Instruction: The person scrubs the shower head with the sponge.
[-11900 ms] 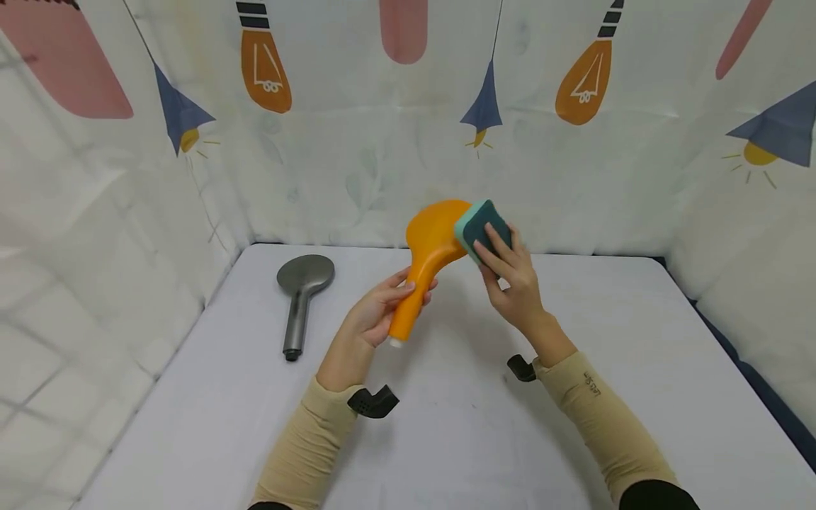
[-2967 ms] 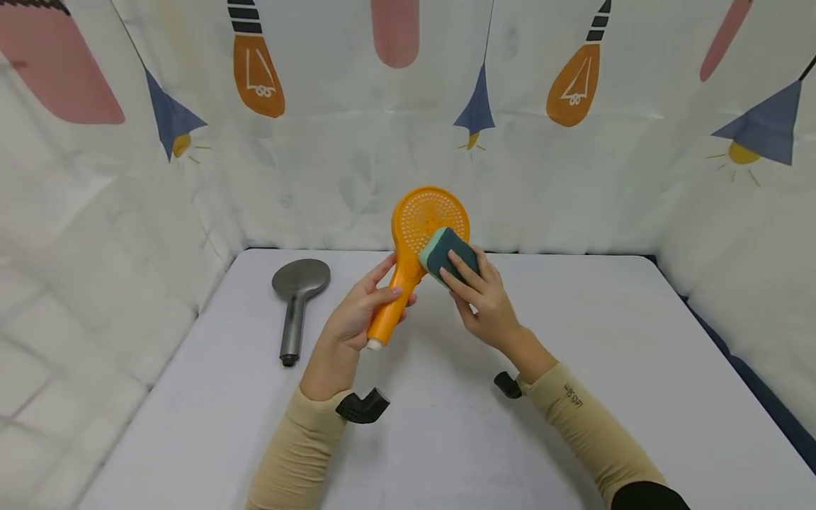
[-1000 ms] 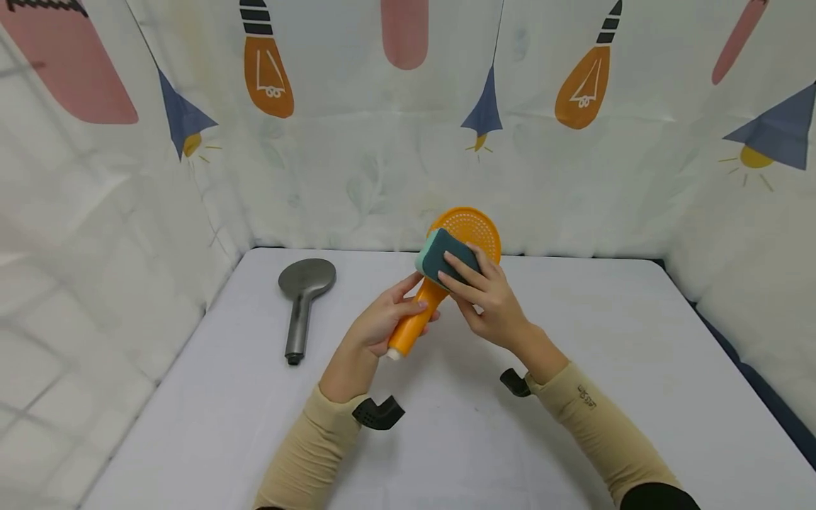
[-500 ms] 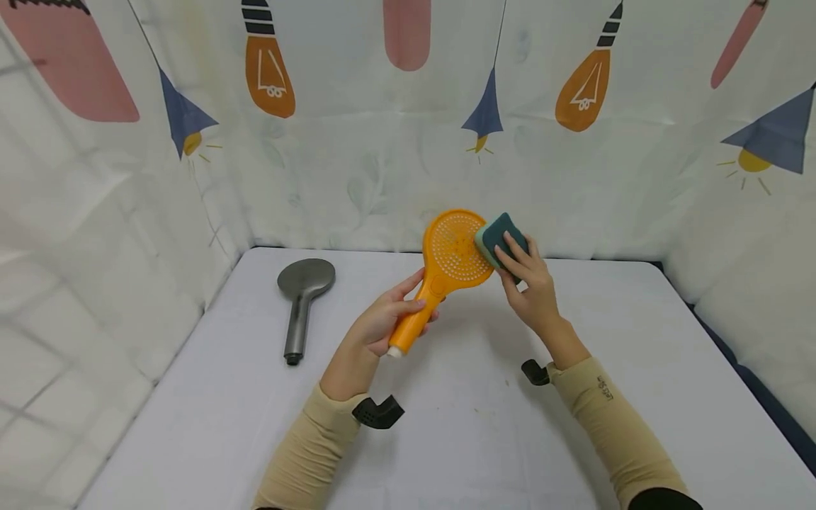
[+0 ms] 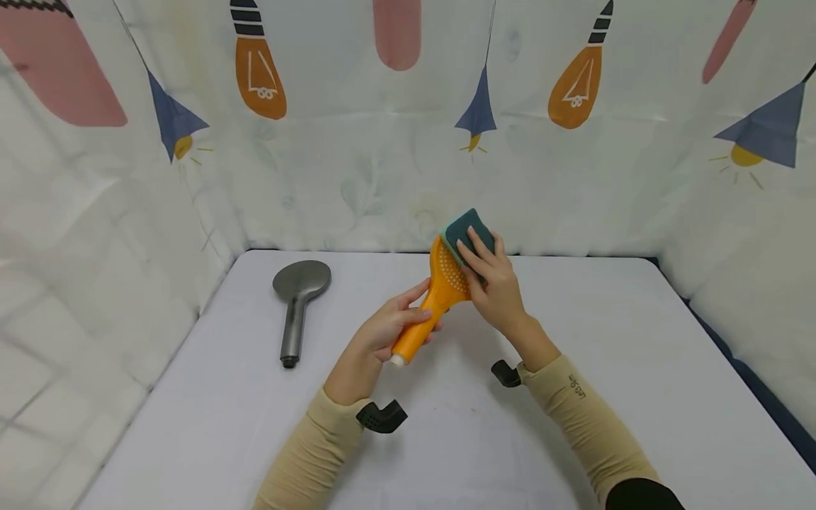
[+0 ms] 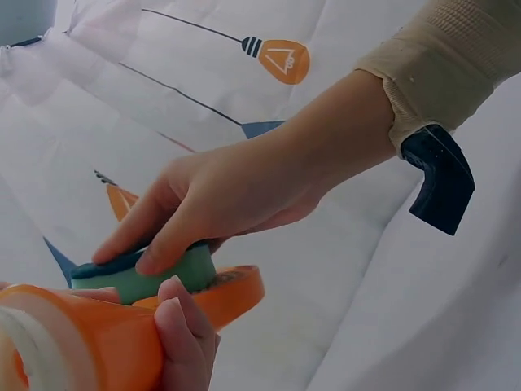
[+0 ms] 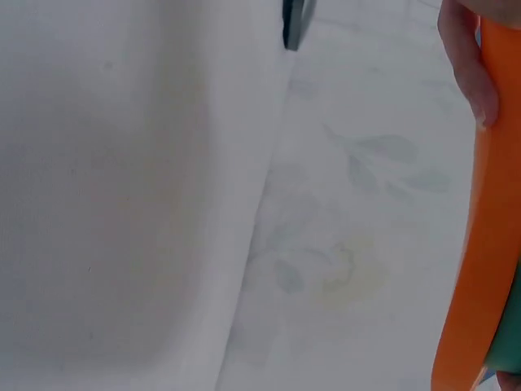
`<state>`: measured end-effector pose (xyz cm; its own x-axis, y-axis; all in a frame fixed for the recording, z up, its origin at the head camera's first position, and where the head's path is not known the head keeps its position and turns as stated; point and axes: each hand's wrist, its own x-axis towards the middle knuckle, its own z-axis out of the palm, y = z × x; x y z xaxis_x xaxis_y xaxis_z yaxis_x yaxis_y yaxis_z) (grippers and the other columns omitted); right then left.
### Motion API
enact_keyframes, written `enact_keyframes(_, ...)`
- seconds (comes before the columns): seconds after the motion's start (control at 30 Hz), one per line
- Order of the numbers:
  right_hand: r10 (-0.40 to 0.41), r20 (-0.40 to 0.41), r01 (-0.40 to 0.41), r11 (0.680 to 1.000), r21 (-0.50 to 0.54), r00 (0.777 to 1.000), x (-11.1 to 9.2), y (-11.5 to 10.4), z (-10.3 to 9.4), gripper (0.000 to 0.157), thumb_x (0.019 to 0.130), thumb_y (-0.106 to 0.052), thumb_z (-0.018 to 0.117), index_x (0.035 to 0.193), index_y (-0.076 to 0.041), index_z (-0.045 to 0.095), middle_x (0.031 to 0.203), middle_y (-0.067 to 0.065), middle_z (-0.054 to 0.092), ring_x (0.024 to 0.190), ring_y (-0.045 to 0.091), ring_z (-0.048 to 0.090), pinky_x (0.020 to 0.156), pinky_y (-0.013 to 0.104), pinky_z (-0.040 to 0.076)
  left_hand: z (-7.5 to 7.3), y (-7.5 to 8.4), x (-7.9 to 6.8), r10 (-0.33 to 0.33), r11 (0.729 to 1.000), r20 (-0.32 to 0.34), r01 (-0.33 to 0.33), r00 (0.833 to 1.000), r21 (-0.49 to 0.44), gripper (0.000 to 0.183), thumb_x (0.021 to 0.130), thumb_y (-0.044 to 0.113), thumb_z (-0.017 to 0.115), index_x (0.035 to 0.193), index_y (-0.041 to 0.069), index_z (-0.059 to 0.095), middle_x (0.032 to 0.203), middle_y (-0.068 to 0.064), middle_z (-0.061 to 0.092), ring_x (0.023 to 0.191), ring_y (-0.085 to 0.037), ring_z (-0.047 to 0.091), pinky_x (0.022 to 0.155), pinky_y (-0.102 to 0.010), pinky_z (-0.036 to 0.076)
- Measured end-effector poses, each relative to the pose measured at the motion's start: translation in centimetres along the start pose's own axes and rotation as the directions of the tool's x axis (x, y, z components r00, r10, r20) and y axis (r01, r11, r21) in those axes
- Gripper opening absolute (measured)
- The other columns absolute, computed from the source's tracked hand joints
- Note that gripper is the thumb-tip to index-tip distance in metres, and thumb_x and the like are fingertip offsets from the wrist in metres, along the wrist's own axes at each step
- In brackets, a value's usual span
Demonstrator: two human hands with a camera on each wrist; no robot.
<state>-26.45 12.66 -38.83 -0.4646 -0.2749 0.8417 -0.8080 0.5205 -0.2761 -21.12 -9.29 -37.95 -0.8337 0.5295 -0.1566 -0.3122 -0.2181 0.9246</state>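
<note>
My left hand (image 5: 389,327) grips the handle of an orange shower head (image 5: 446,280), raised over the table with its perforated face turned partly to the right. In my right hand (image 5: 497,287) is a two-tone green sponge (image 5: 468,237), which lies against that face and covers its upper right part. The left wrist view shows the sponge (image 6: 163,277) flat on the face, with the right thumb and fingers along its sides. At the edge of the right wrist view stands the side of the orange head (image 7: 480,269).
A grey shower head (image 5: 299,290) lies on the white table (image 5: 574,340), left of my hands. Behind the table hangs a white backdrop (image 5: 408,156) printed with lamps. A black camera mount sits on each wrist.
The orange shower head was seen from its back, then turned to show its perforated face. Over the last second the sponge moved to its right edge, then back onto the face as the head tilted.
</note>
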Motion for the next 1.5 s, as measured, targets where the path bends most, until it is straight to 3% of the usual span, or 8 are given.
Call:
enact_keyframes(0.37, -0.159, 0.124, 0.162, 0.986, -0.022, 0.980, -0.9, -1.4, -0.3, 0.047, 0.084, 0.010, 0.076, 0.129, -0.001, 0.070, 0.143, 0.022, 0.057, 0.134, 0.059, 0.040, 0.099, 0.071, 0.040, -0.1, 0.7, -0.2, -0.006, 0.998, -0.041, 0.003, 0.999, -0.069, 0.065, 0.106, 0.004, 0.047, 0.165, 0.020, 0.023, 0.144, -0.021, 0.045, 0.085, -0.014, 0.065, 0.071, -0.020, 0.056)
enact_keyframes(0.7, -0.139, 0.086, 0.146, 0.986, -0.079, 0.987, -1.2, 1.0, -0.8, 0.046, 0.085, 0.008, 0.076, 0.129, -0.001, 0.070, 0.141, 0.021, 0.059, 0.130, 0.062, 0.043, 0.095, 0.074, 0.040, -0.1, 0.5, 0.0, -0.013, 0.994, -0.048, 0.008, 0.999, -0.105, 0.063, 0.107, 0.003, 0.044, 0.165, 0.020, 0.024, 0.140, -0.024, 0.048, 0.083, -0.013, 0.065, 0.071, -0.020, 0.057)
enact_keyframes(0.87, -0.077, 0.028, 0.079, 0.993, -0.090, 0.997, -0.6, 1.9, -0.9, 0.043, 0.087, 0.009, 0.073, 0.129, 0.002, 0.069, 0.141, 0.023, 0.058, 0.132, 0.059, 0.043, 0.092, 0.073, 0.042, 0.1, 0.3, 0.1, -0.019, 0.996, -0.050, 0.014, 0.999, -0.086, 0.063, 0.107, 0.004, 0.045, 0.165, 0.021, 0.024, 0.136, -0.021, 0.052, 0.083, -0.013, 0.065, 0.071, -0.020, 0.057)
enact_keyframes(1.07, -0.001, -0.055, -0.003, 0.998, -0.070, 0.999, 0.8, 2.0, -0.6, 0.038, 0.091, 0.008, 0.070, 0.129, 0.006, 0.067, 0.142, 0.027, 0.055, 0.137, 0.057, 0.039, 0.102, 0.072, 0.038, 0.5, 0.0, 0.1, -0.013, 0.999, -0.007, 0.013, 1.000, -0.039, 0.065, 0.107, 0.004, 0.046, 0.165, 0.020, 0.023, 0.135, -0.018, 0.049, 0.083, -0.013, 0.063, 0.071, -0.020, 0.056)
enact_keyframes(1.2, -0.091, 0.028, 0.092, 0.995, -0.043, 0.995, 0.8, 0.5, 0.1, 0.039, 0.091, 0.006, 0.069, 0.130, 0.004, 0.068, 0.143, 0.025, 0.055, 0.135, 0.058, 0.040, 0.105, 0.070, 0.037, 0.6, -0.2, 0.1, -0.023, 0.999, -0.009, 0.023, 1.000, -0.041, 0.066, 0.106, 0.003, 0.047, 0.165, 0.020, 0.023, 0.143, -0.020, 0.044, 0.083, -0.013, 0.063, 0.071, -0.019, 0.056)
enact_keyframes(1.37, -0.284, 0.179, 0.292, 0.956, -0.017, 0.942, 0.7, -1.5, 0.3, 0.045, 0.084, 0.006, 0.074, 0.128, -0.003, 0.071, 0.141, 0.021, 0.059, 0.131, 0.060, 0.043, 0.102, 0.068, 0.040, 0.6, -0.3, 0.2, -0.033, 0.999, -0.026, 0.032, 0.999, -0.018, 0.066, 0.105, 0.003, 0.047, 0.165, 0.016, 0.021, 0.144, -0.022, 0.044, 0.084, -0.012, 0.064, 0.071, -0.019, 0.056)
enact_keyframes(1.43, -0.317, 0.213, 0.328, 0.944, -0.017, 0.924, 0.9, -1.6, 0.0, 0.047, 0.083, 0.006, 0.076, 0.128, -0.005, 0.071, 0.141, 0.020, 0.060, 0.132, 0.059, 0.043, 0.102, 0.068, 0.040, 0.6, -0.3, 0.2, -0.030, 1.000, -0.028, 0.029, 0.999, -0.005, 0.066, 0.105, 0.003, 0.047, 0.165, 0.015, 0.022, 0.145, -0.023, 0.044, 0.084, -0.013, 0.063, 0.071, -0.019, 0.056)
enact_keyframes(1.5, -0.315, 0.215, 0.327, 0.945, -0.022, 0.924, 1.4, -1.0, -0.5, 0.046, 0.083, 0.006, 0.076, 0.128, -0.004, 0.071, 0.141, 0.020, 0.059, 0.133, 0.058, 0.043, 0.105, 0.068, 0.038, 0.7, -0.2, 0.1, -0.026, 1.000, -0.032, 0.026, 0.999, 0.001, 0.066, 0.105, 0.004, 0.048, 0.165, 0.016, 0.023, 0.147, -0.023, 0.042, 0.086, -0.013, 0.064, 0.071, -0.019, 0.056)
